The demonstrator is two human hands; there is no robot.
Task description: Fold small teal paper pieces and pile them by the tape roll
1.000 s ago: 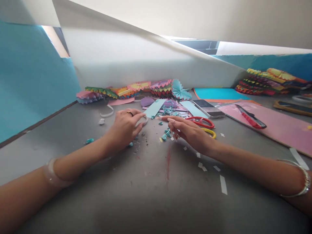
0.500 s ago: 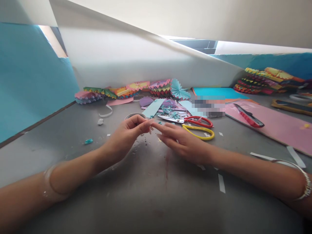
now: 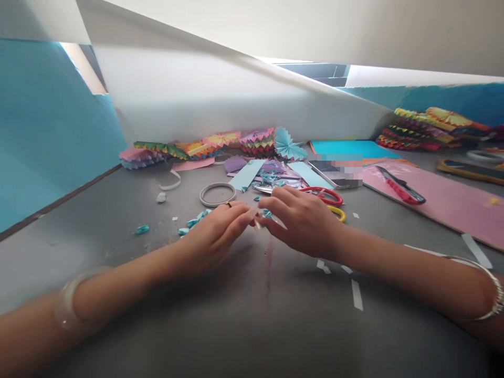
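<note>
My left hand (image 3: 220, 231) is low over the grey table, its fingers pressed together, with a ring on one finger. Something small and pale shows at its fingertips, too small to name. Facing it, my right hand (image 3: 301, 218) has its index finger and thumb apart, the fingertips close to those of my left. Between that finger and thumb a small teal paper piece (image 3: 268, 213) is visible; whether it is touched I cannot tell. More folded teal paper pieces (image 3: 192, 222) lie behind my left hand. Scissors (image 3: 323, 195) with red and yellow handles are partly hidden behind my right hand.
A grey tape ring (image 3: 217, 194) lies beyond my left hand. Paper strips (image 3: 249, 174) and scraps cover the middle back, beside a phone (image 3: 334, 176). A red cutter (image 3: 401, 186) rests on a pink board (image 3: 444, 202). Pleated paper decorations (image 3: 222, 144) line the wall.
My left hand has lowered and turned palm down, uncovering the tape ring and teal pieces. My right hand has risen slightly, its fingers now bent, covering more of the scissors.
</note>
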